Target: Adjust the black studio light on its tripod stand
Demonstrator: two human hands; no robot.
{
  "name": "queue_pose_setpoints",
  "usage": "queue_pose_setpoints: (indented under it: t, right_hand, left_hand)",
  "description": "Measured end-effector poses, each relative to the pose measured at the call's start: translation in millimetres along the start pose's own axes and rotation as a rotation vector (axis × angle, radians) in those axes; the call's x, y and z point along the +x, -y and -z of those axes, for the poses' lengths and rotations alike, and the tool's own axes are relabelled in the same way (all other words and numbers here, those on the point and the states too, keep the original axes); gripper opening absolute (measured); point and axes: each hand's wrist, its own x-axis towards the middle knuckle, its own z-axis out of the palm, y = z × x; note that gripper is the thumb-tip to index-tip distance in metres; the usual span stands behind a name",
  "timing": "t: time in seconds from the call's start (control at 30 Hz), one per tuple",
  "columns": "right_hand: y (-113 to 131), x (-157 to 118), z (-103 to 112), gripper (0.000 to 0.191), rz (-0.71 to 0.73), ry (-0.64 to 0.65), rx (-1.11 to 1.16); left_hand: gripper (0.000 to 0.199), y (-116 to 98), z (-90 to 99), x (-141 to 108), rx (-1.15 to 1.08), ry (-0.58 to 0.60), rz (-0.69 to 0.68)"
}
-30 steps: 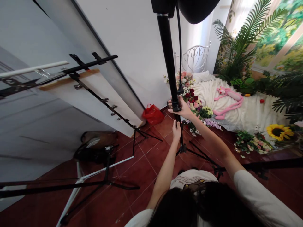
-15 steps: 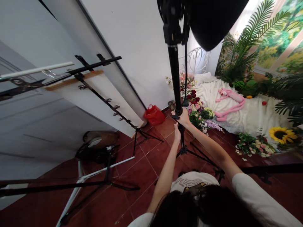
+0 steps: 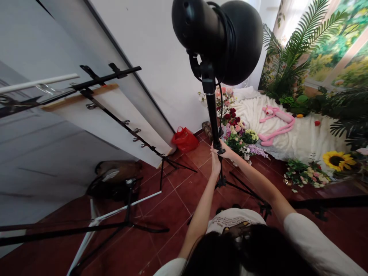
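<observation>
Down comes the lamp (image 3: 214, 42)! A second ago only its underside poked in at the top edge; now the whole black head is in view, and the collar (image 3: 220, 151) on the pole (image 3: 212, 111) sits lower too, both hands having dropped with it.

Look at the grip: right hand (image 3: 226, 149) wrapped round the pole at the collar, fingers bent in close, little gap showing. Left hand (image 3: 216, 163) is just below and to the side, palm up against the pole, fingertips reaching the collar; part of it is hidden, so I cannot tell how far those fingers are closed. The pole runs nearly upright between lamp and floor (image 3: 178, 199), leaning a touch, its dark legs (image 3: 247, 187) spread on the red tiles. A cable (image 3: 220, 103) hangs beside it.

Over on the right, just past the pole, flowers (image 3: 236, 128) spill along the edge of a white blanket (image 3: 310, 142), a pink doll (image 3: 283, 118) sprawled on top, a sunflower (image 3: 335, 160) at the near end, palm leaves (image 3: 299, 50) behind. Across to the left, a red bag (image 3: 185, 139) sits by the wall (image 3: 149, 46), and near it a pale board (image 3: 115, 115) leans, clips (image 3: 136, 131) lined up along its black bar.
</observation>
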Motion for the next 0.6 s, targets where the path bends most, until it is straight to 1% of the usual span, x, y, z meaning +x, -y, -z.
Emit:
queue_pose_setpoints:
  t: [0.13, 0.23, 0.3, 0.37, 0.43, 0.53, 0.6]
  right_hand:
    - [-6, 1, 3, 0.044, 0.022, 0.062, -0.027]
    - [-14, 1, 7, 0.045, 0.097, 0.092, -0.040]
    - [-21, -2, 13, 0.044, 0.164, 0.078, -0.126]
    - [-28, -10, 22, 0.046, 0.221, 0.069, -0.258]
    - [-37, -22, 34, 0.050, 0.244, 0.093, -0.381]
    - [-53, -42, 50, 0.051, 0.205, 0.142, -0.477]
    - [-63, -53, 56, 0.047, 0.173, 0.136, -0.489]
  left_hand:
    - [0.082, -1, 0.4, -5, 0.059, 0.034, -0.020]
    - [0.079, 4, 2.4, -4, 0.145, 0.030, -0.005]
    - [0.076, 7, 3.8, -4, 0.193, 0.025, -0.002]
    - [0.073, 9, 4.7, -3, 0.213, 0.024, -0.017]
    - [0.069, 10, 4.7, -3, 0.218, 0.020, -0.045]
    - [0.060, 11, 3.9, -3, 0.243, -0.010, -0.047]
    - [0.055, 13, 3.3, -3, 0.259, -0.036, -0.037]
